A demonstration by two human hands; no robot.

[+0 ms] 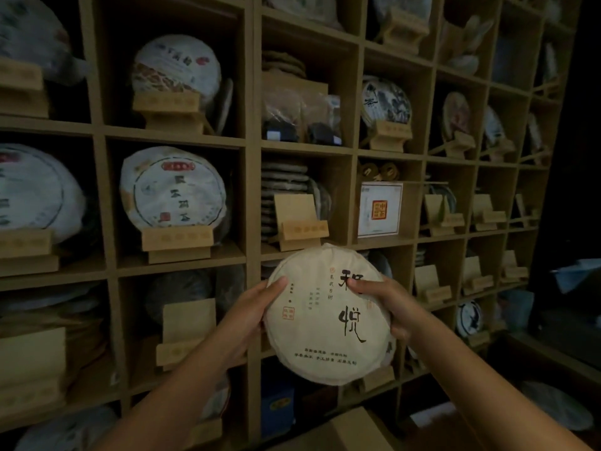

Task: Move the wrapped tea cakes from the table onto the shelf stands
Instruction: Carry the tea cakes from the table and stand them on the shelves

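As we face the wooden shelf [250, 203], our left hand [252, 315] and right hand [387, 307] grip a wrapped tea cake [325, 317], thumbs curled over its face.

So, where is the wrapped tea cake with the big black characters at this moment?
In the head view the wrapped tea cake is at lower centre, held between the left hand and right hand, in front of the shelf, just below the empty wooden stand.

The held tea cake [328, 315] is cream with black calligraphy and a red seal; the shelf [253, 151] tan wood.
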